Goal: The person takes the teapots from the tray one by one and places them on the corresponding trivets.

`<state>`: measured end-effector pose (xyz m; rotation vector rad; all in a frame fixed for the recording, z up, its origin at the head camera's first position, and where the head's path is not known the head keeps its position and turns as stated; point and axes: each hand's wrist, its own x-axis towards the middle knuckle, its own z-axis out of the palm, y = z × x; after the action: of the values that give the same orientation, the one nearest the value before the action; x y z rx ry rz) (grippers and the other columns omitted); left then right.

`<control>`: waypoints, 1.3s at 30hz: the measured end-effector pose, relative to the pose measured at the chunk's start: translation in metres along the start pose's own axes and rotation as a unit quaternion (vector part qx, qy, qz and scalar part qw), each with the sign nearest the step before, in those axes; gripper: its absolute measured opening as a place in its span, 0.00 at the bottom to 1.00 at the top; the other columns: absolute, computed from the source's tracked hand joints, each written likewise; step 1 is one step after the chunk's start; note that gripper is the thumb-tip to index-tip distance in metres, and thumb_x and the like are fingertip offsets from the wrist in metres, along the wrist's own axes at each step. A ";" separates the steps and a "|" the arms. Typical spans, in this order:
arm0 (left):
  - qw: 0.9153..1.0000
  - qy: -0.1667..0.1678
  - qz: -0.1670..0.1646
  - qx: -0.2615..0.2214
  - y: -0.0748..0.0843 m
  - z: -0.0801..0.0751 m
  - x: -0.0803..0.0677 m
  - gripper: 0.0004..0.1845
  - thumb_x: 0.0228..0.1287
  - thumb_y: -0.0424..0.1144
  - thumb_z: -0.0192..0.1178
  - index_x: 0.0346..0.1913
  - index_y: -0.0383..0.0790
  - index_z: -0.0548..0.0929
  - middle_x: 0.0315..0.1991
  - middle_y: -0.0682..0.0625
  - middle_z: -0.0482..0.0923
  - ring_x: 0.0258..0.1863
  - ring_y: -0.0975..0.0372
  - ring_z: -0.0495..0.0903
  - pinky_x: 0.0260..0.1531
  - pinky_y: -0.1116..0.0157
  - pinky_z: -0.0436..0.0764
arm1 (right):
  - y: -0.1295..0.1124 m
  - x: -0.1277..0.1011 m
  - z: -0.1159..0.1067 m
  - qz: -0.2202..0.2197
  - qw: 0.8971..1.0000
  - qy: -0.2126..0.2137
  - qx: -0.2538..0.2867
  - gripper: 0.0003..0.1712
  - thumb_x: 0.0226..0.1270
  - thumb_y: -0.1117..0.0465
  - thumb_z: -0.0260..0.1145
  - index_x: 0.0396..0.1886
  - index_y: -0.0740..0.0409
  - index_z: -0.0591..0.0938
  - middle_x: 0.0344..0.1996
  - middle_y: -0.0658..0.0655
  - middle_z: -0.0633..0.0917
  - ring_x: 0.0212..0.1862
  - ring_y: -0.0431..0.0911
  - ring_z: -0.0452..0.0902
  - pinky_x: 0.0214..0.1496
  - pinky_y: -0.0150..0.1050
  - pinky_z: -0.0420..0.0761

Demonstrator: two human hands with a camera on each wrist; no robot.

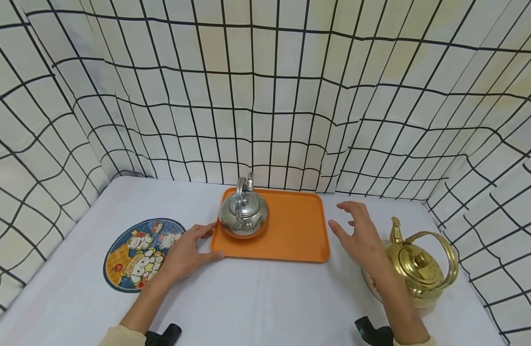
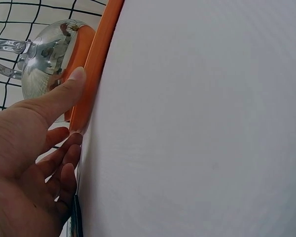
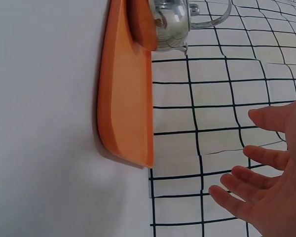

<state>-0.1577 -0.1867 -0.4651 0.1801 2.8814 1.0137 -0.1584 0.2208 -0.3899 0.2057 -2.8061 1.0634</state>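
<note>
Item: flat orange plastic tray with a raised rim, lying on the white-covered bench, its long axis running side to side between my two hands. On it, toward my left-hand end, stands a rounded polished steel kettle with its bail handle upright. My left hand rests at the tray's left short edge; my fingers lie straight and relaxed, thumb laid along the rim, the others touching the near corner, nothing clasped. My right hand hovers spread and unbent, holding nothing, just off the tray's right short edge and apart from it; the tray lies to the left of these fingers. The left hand is the nearer one, being already in contact, and the kettle sits just beyond its fingertips. Also present: a round cartoon-printed mat, just outside my left hand, and a shiny brass-coloured kettle with a hooped handle on a patterned round mat, just outside my right wrist. Backdrop: white cloth with black grid lines.
</note>
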 end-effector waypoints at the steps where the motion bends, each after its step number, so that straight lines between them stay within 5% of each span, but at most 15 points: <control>1: 1.000 0.000 -0.001 0.000 0.000 0.000 0.000 0.47 0.58 0.57 0.76 0.78 0.45 0.70 0.66 0.42 0.79 0.68 0.43 0.76 0.64 0.43 0.81 | 0.001 0.001 0.003 0.002 1.000 -0.004 0.005 0.29 0.76 0.57 0.66 0.71 0.61 0.71 0.71 0.65 0.70 0.69 0.62 0.72 0.70 0.62 0.79; 20: 1.000 0.004 -0.006 -0.001 0.001 0.001 0.001 0.47 0.59 0.57 0.76 0.78 0.45 0.70 0.66 0.42 0.79 0.68 0.43 0.76 0.65 0.41 0.79 | 0.020 0.023 0.030 0.040 0.998 -0.032 0.048 0.28 0.77 0.58 0.66 0.70 0.65 0.72 0.67 0.68 0.72 0.73 0.64 0.69 0.71 0.61 0.78; 39: 1.000 0.000 -0.007 0.001 0.001 0.000 0.000 0.47 0.59 0.57 0.76 0.78 0.44 0.70 0.66 0.42 0.79 0.68 0.43 0.76 0.65 0.42 0.80 | 0.032 0.035 0.045 0.062 0.996 -0.064 0.027 0.26 0.78 0.57 0.64 0.69 0.64 0.75 0.64 0.70 0.73 0.68 0.64 0.74 0.66 0.59 0.82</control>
<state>-0.1576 -0.1855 -0.4643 0.1597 2.8796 1.0092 -0.2014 0.2120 -0.4382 0.1087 -2.9403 1.1932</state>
